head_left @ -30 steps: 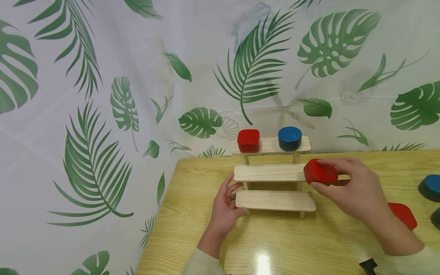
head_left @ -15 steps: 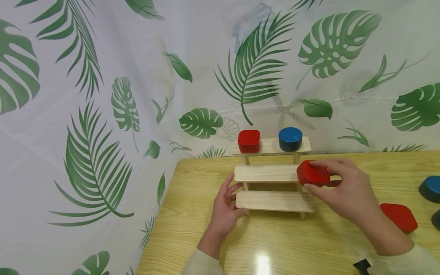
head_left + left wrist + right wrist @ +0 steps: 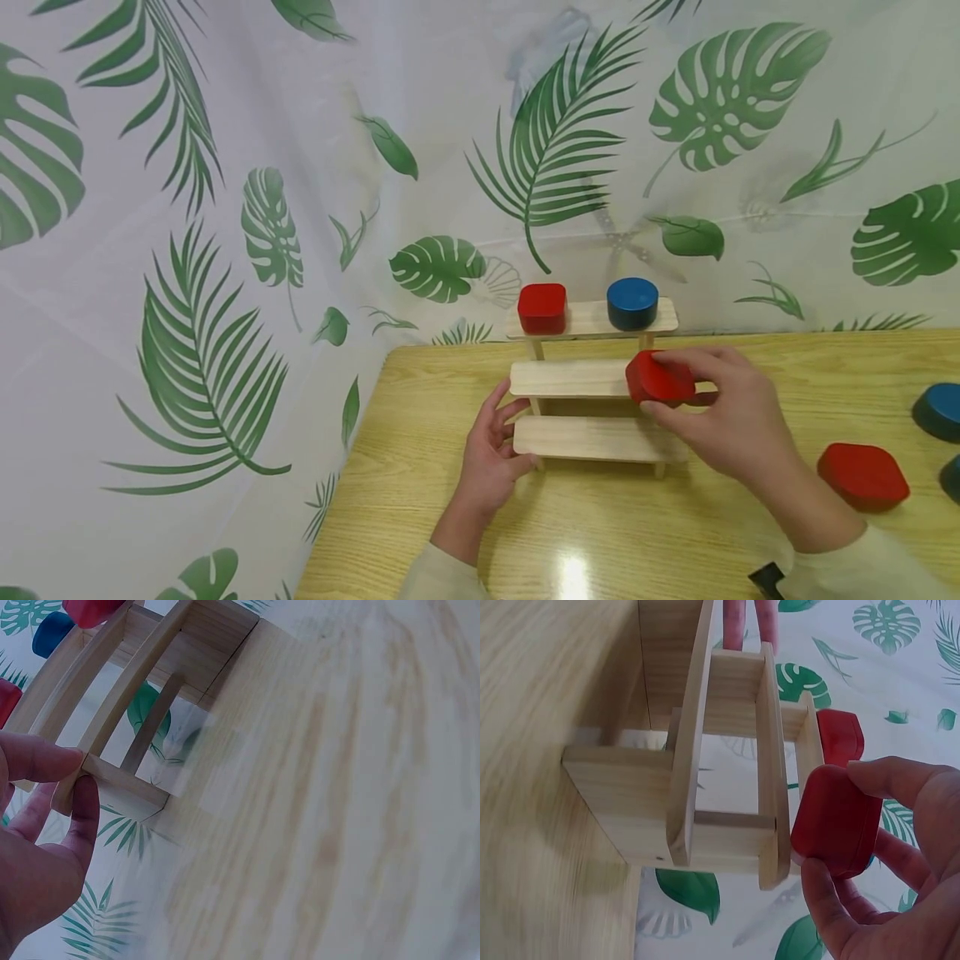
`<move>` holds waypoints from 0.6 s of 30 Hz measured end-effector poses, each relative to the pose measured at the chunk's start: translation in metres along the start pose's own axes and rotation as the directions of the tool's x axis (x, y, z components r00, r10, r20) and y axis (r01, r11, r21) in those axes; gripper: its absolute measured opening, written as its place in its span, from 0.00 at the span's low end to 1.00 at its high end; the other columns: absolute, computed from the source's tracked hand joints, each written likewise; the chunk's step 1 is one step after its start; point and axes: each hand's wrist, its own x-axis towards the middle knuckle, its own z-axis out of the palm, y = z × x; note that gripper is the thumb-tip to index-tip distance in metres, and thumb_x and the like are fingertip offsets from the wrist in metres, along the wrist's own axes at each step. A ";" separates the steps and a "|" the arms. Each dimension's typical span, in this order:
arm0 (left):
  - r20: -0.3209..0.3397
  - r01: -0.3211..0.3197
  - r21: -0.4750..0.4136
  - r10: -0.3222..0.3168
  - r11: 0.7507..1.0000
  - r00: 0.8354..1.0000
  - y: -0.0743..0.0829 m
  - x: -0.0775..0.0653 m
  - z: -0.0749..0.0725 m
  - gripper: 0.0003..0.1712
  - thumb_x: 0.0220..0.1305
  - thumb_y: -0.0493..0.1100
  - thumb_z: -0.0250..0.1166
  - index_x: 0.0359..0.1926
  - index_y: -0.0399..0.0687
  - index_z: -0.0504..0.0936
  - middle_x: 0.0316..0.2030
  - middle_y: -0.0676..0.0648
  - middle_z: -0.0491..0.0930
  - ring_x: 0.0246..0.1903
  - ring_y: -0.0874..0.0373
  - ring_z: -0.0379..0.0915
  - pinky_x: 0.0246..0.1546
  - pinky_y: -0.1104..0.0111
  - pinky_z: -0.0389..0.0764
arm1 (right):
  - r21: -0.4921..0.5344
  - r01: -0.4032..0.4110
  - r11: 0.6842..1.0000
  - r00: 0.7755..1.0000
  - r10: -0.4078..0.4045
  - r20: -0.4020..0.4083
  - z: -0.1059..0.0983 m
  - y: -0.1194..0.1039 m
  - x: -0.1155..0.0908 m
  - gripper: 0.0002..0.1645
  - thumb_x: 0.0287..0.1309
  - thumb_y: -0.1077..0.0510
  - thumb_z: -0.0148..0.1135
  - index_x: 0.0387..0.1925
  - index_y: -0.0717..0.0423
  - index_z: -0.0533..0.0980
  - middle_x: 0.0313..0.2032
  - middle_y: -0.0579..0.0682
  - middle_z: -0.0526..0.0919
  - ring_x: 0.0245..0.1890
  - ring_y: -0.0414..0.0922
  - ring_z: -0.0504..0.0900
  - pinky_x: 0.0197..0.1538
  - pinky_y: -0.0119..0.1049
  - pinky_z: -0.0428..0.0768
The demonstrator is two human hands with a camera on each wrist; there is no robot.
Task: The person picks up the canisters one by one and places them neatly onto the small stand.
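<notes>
One red block (image 3: 658, 380) is gripped between the thumb and fingertips of a person's right hand (image 3: 738, 412). It is at the right end of the middle shelf (image 3: 566, 378) of a three-step wooden rack (image 3: 592, 438), to the left of that hand's palm. Seen from the right wrist, the block is tilted close by the shelf's end; whether the two touch cannot be told. The left hand (image 3: 487, 458) is at the opposite end of the rack, well apart from the held block, with its thumb and fingers pinching the left end of the bottom shelf.

On the top shelf (image 3: 587, 318), behind the held block, a second red block (image 3: 543, 310) sits toward the left and a round blue block (image 3: 633, 305) toward the right, with a gap between them. A third red block (image 3: 862, 477) lies on the wood-grain table (image 3: 637, 533) near the right forearm. Farther right, two more blue blocks (image 3: 942, 412) are cut off by the picture's edge. White cloth (image 3: 442, 67) printed with green leaves hangs behind and to the left.
</notes>
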 end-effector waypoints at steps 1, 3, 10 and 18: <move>0.001 -0.002 0.000 0.002 1.000 1.000 0.000 0.000 0.000 0.59 0.47 0.12 0.59 0.77 0.57 0.58 0.65 0.42 0.70 0.47 0.47 0.68 0.36 0.67 0.79 | 0.008 0.006 1.000 1.000 -0.006 -0.002 0.002 -0.001 0.000 0.33 0.46 0.58 0.81 0.56 0.57 0.80 0.51 0.60 0.76 0.49 0.60 0.73 0.37 0.56 0.83; 0.002 -0.003 0.000 0.003 1.000 1.000 0.000 -0.001 0.000 0.59 0.47 0.12 0.59 0.77 0.56 0.58 0.65 0.42 0.70 0.47 0.47 0.68 0.36 0.67 0.78 | 0.016 0.014 1.000 1.000 -0.014 -0.004 0.004 -0.003 0.000 0.33 0.46 0.59 0.81 0.56 0.57 0.80 0.51 0.60 0.76 0.48 0.60 0.74 0.37 0.56 0.83; 0.002 -0.006 -0.003 0.006 1.000 1.000 -0.002 -0.001 0.000 0.60 0.46 0.12 0.58 0.77 0.57 0.58 0.65 0.43 0.71 0.46 0.48 0.68 0.35 0.68 0.79 | 0.032 0.030 0.999 0.999 -0.030 -0.013 0.014 -0.009 0.003 0.32 0.45 0.59 0.81 0.55 0.57 0.81 0.51 0.60 0.76 0.49 0.59 0.74 0.38 0.56 0.83; -0.002 -0.004 -0.006 0.004 1.000 1.000 -0.003 0.001 0.000 0.61 0.46 0.11 0.58 0.76 0.61 0.59 0.64 0.45 0.72 0.47 0.47 0.68 0.36 0.67 0.79 | 0.051 0.047 0.998 0.999 -0.046 -0.029 0.026 -0.015 0.009 0.31 0.45 0.61 0.81 0.54 0.59 0.81 0.52 0.60 0.76 0.50 0.59 0.74 0.40 0.55 0.83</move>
